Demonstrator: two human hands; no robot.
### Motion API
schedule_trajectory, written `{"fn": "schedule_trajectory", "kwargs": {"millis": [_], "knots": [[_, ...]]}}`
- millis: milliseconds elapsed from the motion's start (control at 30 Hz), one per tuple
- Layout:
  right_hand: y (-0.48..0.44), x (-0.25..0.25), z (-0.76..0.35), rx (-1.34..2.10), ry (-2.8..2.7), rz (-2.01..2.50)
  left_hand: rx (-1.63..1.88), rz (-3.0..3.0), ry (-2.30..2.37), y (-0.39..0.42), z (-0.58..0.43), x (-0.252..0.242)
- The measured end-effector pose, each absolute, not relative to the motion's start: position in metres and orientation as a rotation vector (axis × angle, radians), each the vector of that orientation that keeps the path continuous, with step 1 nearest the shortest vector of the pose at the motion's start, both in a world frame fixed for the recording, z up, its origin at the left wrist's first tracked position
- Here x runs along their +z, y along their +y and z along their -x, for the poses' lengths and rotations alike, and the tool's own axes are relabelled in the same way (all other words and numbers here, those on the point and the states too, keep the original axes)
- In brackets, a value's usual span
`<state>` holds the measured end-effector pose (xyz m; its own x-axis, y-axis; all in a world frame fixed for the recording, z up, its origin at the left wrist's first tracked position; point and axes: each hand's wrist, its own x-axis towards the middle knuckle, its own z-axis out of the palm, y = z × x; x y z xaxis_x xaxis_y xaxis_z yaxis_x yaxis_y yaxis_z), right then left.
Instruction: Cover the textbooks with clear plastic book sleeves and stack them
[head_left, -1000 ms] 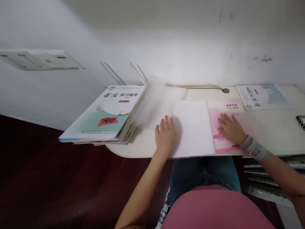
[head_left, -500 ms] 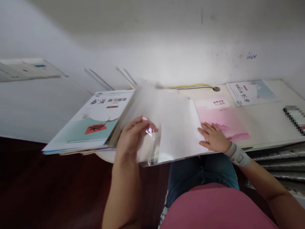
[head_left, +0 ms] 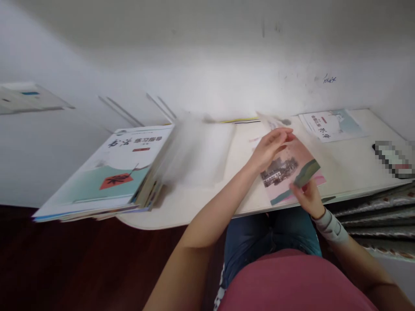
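Note:
A thin book [head_left: 285, 170] with a pink edge and a grey photo on its upper face is lifted off the white desk [head_left: 194, 207], tilted. My left hand [head_left: 270, 147] reaches across and pinches its far edge, fingers closed. My right hand [head_left: 308, 196], with a grey wrist band, grips its near corner from below. A blurred clear or white sheet [head_left: 201, 151] lies on the desk to the left of the book.
A stack of books [head_left: 113, 177] with a white and teal cover on top overhangs the desk's left end. Another white booklet [head_left: 330, 123] lies at the back right, a pixelated item [head_left: 392, 157] to its right. A yellow cable [head_left: 236, 120] runs along the wall.
My left hand left the clear sheet and crossed right to the book. The book, flat under my right hand before, is now raised and turned, showing a photo side.

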<state>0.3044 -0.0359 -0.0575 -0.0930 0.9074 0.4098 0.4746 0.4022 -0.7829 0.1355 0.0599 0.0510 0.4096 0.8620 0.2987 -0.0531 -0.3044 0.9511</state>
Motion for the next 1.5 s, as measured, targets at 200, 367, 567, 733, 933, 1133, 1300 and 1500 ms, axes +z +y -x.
{"fn": "schedule_trajectory", "kwargs": {"millis": [200, 367, 567, 733, 933, 1133, 1300, 1500], "knots": [[-0.023, -0.065, -0.353, 0.338, -1.432, 1.636, 1.115, -2.003, 1.574, 0.121, -0.114, -0.012], [-0.023, -0.063, -0.379, 0.3, -1.464, 1.836, 0.377, -2.254, 1.894, 0.144, -0.09, -0.03], [-0.004, -0.064, -0.399, 0.273, -1.457, 1.769, 0.011, -2.32, 1.928, 0.11, -0.062, -0.007], [0.056, -0.066, -0.411, 0.453, -1.681, 1.61, -0.2, -2.078, 1.981, 0.086, -0.024, 0.007], [0.092, -0.056, -0.393, 0.176, -1.891, 1.674, 0.343, -2.208, 1.985, 0.081, -0.047, -0.016], [0.049, -0.047, -0.354, -0.206, -2.302, 1.645, 0.145, -2.521, 1.799, 0.05, -0.104, -0.036], [0.049, -0.057, -0.346, -0.081, -2.571, 1.619, 0.052, -2.496, 1.785, 0.049, -0.116, -0.047], [0.074, -0.045, -0.373, -0.117, -2.371, 1.922, 0.089, -2.41, 1.91, 0.067, -0.076, -0.036]]}}
